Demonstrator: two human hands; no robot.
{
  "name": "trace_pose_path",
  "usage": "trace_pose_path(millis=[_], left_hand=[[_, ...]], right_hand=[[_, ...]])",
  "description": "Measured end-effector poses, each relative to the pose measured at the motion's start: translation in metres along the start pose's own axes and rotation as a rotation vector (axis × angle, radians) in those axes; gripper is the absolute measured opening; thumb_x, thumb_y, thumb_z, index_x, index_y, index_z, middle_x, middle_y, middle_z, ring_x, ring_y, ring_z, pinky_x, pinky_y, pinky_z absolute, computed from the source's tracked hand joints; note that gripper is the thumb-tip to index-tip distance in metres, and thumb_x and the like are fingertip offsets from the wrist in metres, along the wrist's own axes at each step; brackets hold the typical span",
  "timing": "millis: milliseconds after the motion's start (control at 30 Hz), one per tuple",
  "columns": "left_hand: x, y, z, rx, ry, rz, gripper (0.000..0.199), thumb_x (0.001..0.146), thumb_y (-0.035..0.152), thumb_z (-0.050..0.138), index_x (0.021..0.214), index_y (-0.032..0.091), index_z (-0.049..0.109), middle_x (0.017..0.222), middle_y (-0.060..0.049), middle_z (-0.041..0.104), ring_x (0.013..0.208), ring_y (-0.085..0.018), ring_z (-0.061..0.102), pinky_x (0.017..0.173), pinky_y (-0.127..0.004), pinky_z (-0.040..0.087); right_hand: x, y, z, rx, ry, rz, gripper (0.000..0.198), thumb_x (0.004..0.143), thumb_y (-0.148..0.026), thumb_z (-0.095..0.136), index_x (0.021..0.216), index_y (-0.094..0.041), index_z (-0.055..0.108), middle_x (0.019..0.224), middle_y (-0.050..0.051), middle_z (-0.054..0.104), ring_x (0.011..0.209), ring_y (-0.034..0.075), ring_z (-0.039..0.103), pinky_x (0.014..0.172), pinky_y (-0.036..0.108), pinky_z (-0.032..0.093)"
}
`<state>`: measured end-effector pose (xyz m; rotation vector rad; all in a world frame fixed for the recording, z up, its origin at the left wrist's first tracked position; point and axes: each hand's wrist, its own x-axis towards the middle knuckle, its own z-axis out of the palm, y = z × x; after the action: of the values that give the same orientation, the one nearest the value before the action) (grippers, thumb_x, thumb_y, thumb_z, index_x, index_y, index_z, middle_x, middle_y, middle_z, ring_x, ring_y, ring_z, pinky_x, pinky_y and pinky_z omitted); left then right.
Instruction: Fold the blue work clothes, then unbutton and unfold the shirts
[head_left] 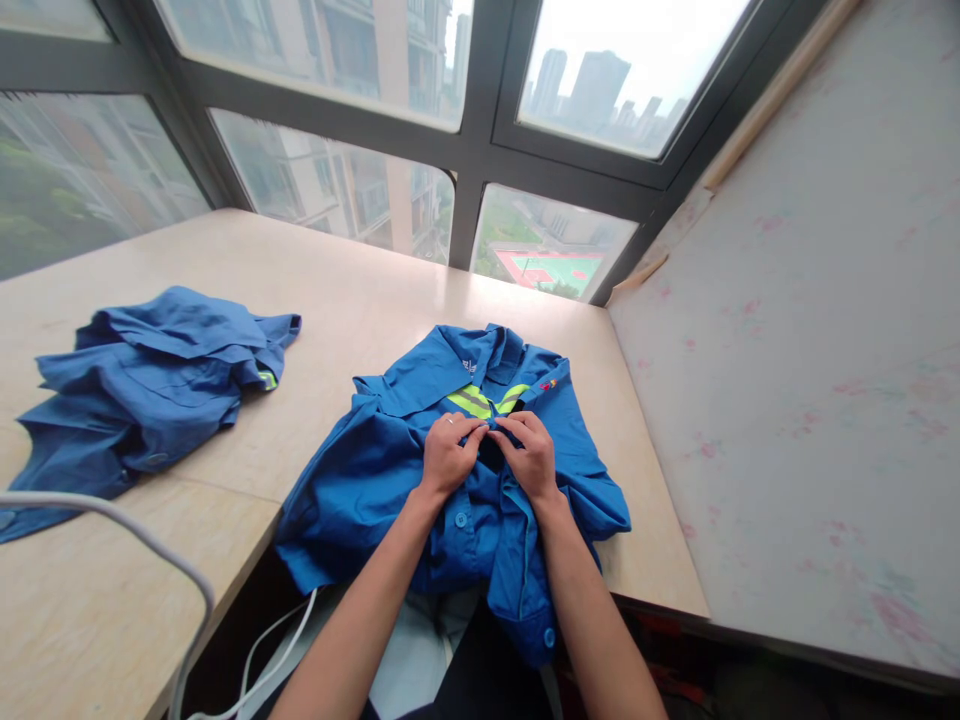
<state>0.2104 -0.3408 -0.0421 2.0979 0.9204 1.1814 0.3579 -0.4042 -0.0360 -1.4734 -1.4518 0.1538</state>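
Observation:
A blue work jacket (390, 440) with yellow-green reflective strips lies front up on the ledge, its collar toward the window. Its lower part hangs over the near edge, where a button shows on each front edge. My left hand (450, 452) pinches the front edge just below the reflective strip. Close beside it, my right hand (528, 455) pinches the opposite front edge, thumbs almost touching. Whatever small part lies between the fingertips is hidden. Below the hands the front gapes apart.
Another blue garment (150, 390) lies crumpled on the ledge (330, 270) at the left. A white cable (150, 540) arches across the lower left. Windows (322, 170) stand behind the ledge, and a papered wall (795, 380) bounds it at the right.

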Motion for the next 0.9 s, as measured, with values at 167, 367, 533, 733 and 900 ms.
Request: trace_pose_path(millis=[167,367,533,733,900], left_hand=[[-0.0011,-0.0004,0.0011,0.008,0.009,-0.01,0.019,0.093,0.028,0.057,0.09,0.02,0.074,0.079,-0.005,0.067,0.079,-0.019,0.058,0.076,-0.032,0.046],[-0.0007,-0.0008,0.002,-0.009,0.023,-0.024,0.019,0.093,0.026,0.057,0.089,0.02,0.074,0.078,-0.005,0.066,0.077,-0.018,0.056,0.075,-0.031,0.045],[0.001,-0.0016,0.0014,-0.045,0.015,-0.094,0.021,0.093,0.026,0.056,0.085,0.02,0.074,0.076,-0.004,0.066,0.076,-0.018,0.056,0.074,-0.031,0.045],[0.005,-0.0062,-0.0029,-0.124,-0.073,-0.128,0.026,0.094,0.029,0.053,0.083,0.021,0.075,0.075,-0.004,0.066,0.076,-0.018,0.058,0.075,-0.031,0.046],[0.0062,-0.0099,-0.0053,-0.105,-0.14,-0.11,0.028,0.094,0.031,0.052,0.082,0.022,0.075,0.074,-0.003,0.067,0.074,-0.017,0.057,0.073,-0.03,0.045]], right_hand=[[0.0012,0.0025,0.0,0.117,-0.006,0.014,0.01,0.087,-0.029,0.069,0.091,-0.027,0.077,0.086,0.005,0.064,0.083,0.021,0.059,0.077,0.035,0.05],[0.0039,0.0028,-0.0024,0.239,-0.061,0.008,0.01,0.086,-0.026,0.07,0.093,-0.026,0.077,0.086,0.004,0.063,0.082,0.019,0.06,0.074,0.033,0.049],[0.0041,0.0012,-0.003,0.252,-0.084,0.009,0.011,0.087,-0.025,0.067,0.093,-0.025,0.076,0.089,0.005,0.063,0.086,0.02,0.06,0.078,0.034,0.049],[0.0024,-0.0021,-0.002,0.212,-0.092,0.01,0.011,0.089,-0.024,0.063,0.093,-0.024,0.073,0.09,0.006,0.062,0.088,0.022,0.058,0.081,0.035,0.049],[0.0018,0.0015,-0.0007,0.219,-0.122,0.017,0.013,0.09,-0.025,0.06,0.094,-0.025,0.072,0.093,0.006,0.062,0.09,0.022,0.058,0.083,0.036,0.049]])
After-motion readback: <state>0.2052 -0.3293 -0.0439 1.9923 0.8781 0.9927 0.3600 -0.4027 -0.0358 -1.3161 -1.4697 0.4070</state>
